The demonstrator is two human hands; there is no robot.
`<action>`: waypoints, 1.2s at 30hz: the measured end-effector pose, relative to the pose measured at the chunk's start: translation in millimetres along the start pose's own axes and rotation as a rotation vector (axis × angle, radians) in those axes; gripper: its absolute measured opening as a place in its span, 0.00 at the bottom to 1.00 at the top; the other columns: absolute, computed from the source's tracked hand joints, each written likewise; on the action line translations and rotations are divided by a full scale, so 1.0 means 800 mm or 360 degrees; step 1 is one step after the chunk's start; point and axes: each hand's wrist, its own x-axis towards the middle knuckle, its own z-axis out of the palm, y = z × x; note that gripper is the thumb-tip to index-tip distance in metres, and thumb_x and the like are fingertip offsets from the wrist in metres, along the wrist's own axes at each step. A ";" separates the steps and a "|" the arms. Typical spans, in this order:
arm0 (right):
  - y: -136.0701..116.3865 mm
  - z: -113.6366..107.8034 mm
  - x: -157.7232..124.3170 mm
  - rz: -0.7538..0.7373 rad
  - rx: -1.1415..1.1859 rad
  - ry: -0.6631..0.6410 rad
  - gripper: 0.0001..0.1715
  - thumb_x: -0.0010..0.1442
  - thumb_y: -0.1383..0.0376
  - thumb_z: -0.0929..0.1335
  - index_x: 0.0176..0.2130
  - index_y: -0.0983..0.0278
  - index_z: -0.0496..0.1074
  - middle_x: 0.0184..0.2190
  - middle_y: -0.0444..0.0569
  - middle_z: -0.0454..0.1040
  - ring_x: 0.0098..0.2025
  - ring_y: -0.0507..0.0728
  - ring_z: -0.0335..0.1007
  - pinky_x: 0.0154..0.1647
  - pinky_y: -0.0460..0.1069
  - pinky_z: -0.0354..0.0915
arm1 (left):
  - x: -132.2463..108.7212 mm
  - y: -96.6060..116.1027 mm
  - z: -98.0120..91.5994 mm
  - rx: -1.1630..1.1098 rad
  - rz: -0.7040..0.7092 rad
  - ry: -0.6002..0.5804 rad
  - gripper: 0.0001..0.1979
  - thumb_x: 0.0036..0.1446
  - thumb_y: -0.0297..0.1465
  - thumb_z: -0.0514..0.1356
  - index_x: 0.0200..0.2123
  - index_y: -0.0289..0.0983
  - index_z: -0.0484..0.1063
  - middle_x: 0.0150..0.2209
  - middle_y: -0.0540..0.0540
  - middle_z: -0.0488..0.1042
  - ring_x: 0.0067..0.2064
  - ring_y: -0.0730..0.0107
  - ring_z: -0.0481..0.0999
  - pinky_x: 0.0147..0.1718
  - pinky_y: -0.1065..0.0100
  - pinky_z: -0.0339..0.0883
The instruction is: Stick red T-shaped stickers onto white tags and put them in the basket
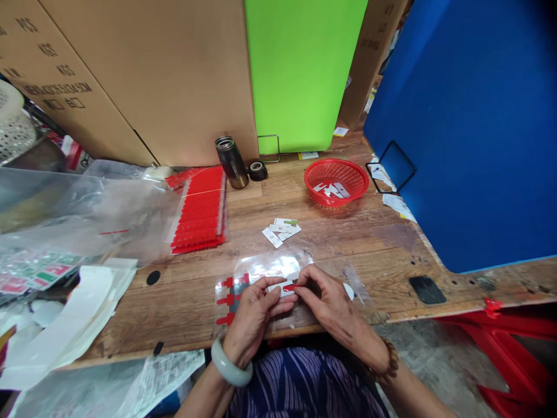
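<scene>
At the near edge of the wooden table (348, 244), my left hand (255, 316) and my right hand (324, 296) meet over a clear plastic sheet (265, 273) that carries small red tabs. Both pinch a small white card with a red tab (285, 287) between their fingertips. My left wrist wears a pale bangle, my right a bead bracelet. A few more small white cards (282, 230) lie loose just beyond the sheet.
A red basket (336, 181) with several white cards stands at the back right. A stack of red tab sheets (201, 210), a metal flask (231, 161) and a tape roll (258, 170) sit behind. Clear plastic bags (65, 209) and white paper (73, 319) cover the left.
</scene>
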 end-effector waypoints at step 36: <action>0.006 0.007 0.000 0.0006 0.0058 0.0033 0.06 0.57 0.72 0.63 0.31 0.62 0.62 0.27 0.38 0.64 0.30 0.49 0.61 0.32 0.44 0.56 | -0.003 0.000 0.000 -0.0025 0.0000 0.0024 0.09 0.55 0.22 0.58 0.41 0.29 0.68 0.33 0.38 0.79 0.35 0.67 0.80 0.39 0.70 0.73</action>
